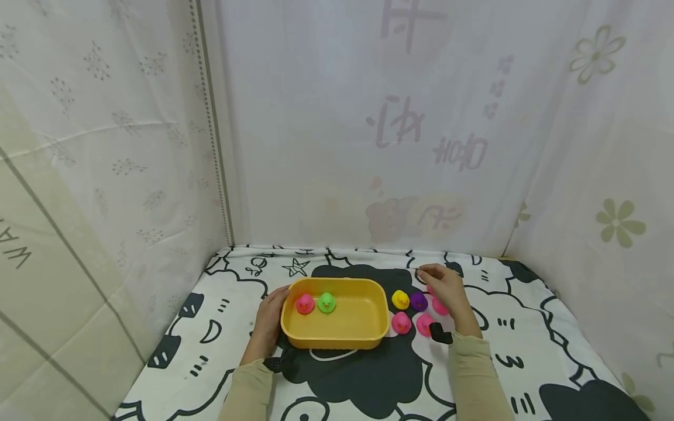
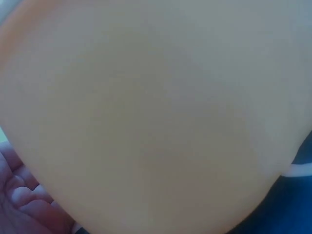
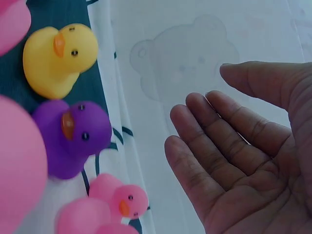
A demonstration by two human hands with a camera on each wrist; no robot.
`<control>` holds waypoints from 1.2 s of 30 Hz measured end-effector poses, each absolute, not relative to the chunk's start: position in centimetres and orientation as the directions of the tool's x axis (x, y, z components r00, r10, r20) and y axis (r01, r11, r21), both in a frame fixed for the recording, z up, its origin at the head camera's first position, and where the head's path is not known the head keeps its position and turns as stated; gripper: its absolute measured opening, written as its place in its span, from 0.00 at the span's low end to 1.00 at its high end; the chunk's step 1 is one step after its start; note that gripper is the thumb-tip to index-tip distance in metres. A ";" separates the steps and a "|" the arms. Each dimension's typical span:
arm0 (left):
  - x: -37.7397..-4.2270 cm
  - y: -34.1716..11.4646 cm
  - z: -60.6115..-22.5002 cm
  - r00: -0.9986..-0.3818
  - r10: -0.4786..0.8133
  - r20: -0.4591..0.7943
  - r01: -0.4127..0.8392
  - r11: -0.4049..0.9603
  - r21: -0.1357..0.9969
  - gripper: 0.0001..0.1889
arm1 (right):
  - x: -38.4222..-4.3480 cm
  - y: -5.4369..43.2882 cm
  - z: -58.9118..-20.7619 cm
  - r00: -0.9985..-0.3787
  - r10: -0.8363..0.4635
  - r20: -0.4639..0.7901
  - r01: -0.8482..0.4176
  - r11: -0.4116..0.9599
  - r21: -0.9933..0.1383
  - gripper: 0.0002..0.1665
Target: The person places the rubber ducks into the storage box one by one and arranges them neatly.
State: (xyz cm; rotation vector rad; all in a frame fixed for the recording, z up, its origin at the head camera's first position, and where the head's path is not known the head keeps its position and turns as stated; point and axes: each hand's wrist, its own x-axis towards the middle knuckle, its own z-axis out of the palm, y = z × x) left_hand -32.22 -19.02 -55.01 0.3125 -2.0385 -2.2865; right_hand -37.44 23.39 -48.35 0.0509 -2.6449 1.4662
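Note:
At the left end of a yellow plastic tub, my left hand grips the side near the rim. In the left wrist view the tub's wall fills most of the picture, and curled fingers show at lower left. A pink rubber duck and a green rubber duck sit inside the tub. My right hand hovers by the loose ducks, fingers extended, thumb apart, holding nothing. Near it are a yellow duck, a purple duck and several pink ducks, some partly hidden.
A black-and-white cartoon cloth covers the table. Pale printed curtains hang behind it and on both sides. A black strap piece sits at the right wrist, close to a pink duck.

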 end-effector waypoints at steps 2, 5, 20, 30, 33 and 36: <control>-32.2 -19.0 -54.9 -0.977 -0.180 -0.114 -0.091 -0.131 0.987 0.26 | -37.5 23.8 -48.4 -0.990 0.044 0.135 -0.090 0.539 -0.837 0.25; -32.2 -19.1 -54.9 -0.976 -0.180 -0.126 -0.103 -0.137 0.985 0.26 | -37.5 24.3 -48.5 -0.987 0.060 0.150 -0.092 0.555 -0.827 0.25; -32.2 -19.1 -55.0 -0.971 -0.178 -0.157 -0.128 -0.167 0.978 0.25 | -38.1 26.3 -50.5 -0.983 0.128 0.133 -0.010 0.684 -0.729 0.31; -32.3 -19.1 -54.9 -0.975 -0.163 -0.152 -0.124 -0.171 0.977 0.27 | -38.7 26.5 -51.9 -0.988 0.125 0.088 0.022 0.686 -0.727 0.30; -32.3 -19.1 -54.9 -0.973 -0.173 -0.150 -0.121 -0.170 0.978 0.27 | -38.7 26.6 -52.3 -0.989 0.107 0.099 0.001 0.685 -0.729 0.29; -32.2 -19.2 -55.0 -0.973 -0.172 -0.156 -0.126 -0.169 0.977 0.26 | -38.7 26.7 -52.8 -0.989 0.096 0.109 -0.014 0.686 -0.727 0.29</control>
